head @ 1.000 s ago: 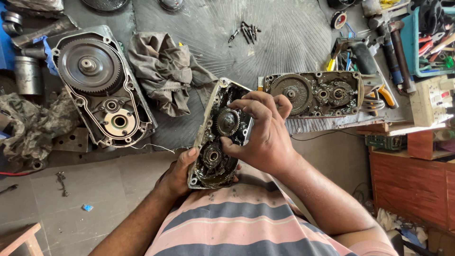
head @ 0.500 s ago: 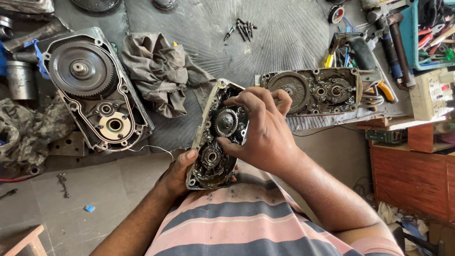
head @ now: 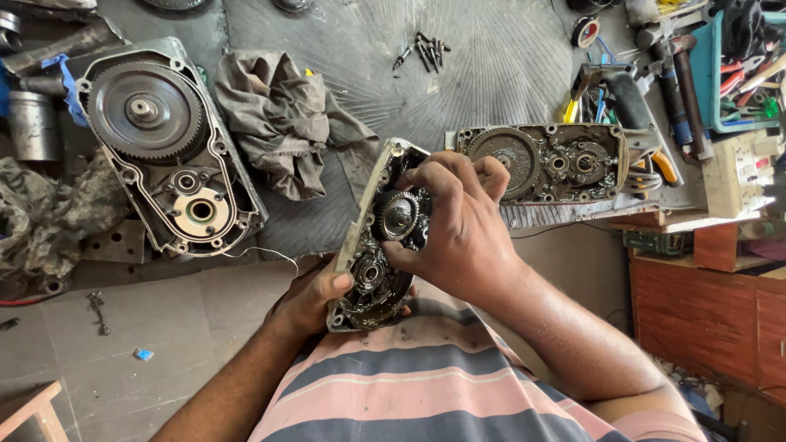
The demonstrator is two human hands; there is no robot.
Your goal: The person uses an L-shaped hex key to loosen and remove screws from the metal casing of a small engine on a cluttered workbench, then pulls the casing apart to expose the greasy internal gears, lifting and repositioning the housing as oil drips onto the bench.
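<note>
Grey floor tiles and a dark ribbed rubber mat [head: 491, 74] make up the work surface of this cluttered workshop, seen from above.

Held over the person's lap, just off the mat's near edge, is a greasy gear housing [head: 378, 237], an oblong metal case tilted on end with its open side facing the camera. A dark toothed gear [head: 399, 217] sits in its upper half and a smaller bearing seat lies below it. The left hand [head: 315, 296] has its grip closed around the lower end of the housing, thumb lying across the rim. The right hand [head: 454, 225] comes over the top from the other side, its fingers curled shut around the gear, fingertips pressed to its edge.

Just beyond the right hand, a second open gear housing [head: 544, 164] lies flat on the mat, its gears showing. A crumpled grey rag [head: 278, 123] lies on the mat to the left of the held case. Farther left rests a large engine cover [head: 168, 147] with a big toothed wheel in its upper part and a round bearing hole lower down. A small heap of dark screws [head: 426, 49] lies near the mat's far edge. At the right, hammers and other hand tools [head: 663, 90] lie piled beside a blue tray, above a brown wooden cabinet [head: 704, 311].
</note>
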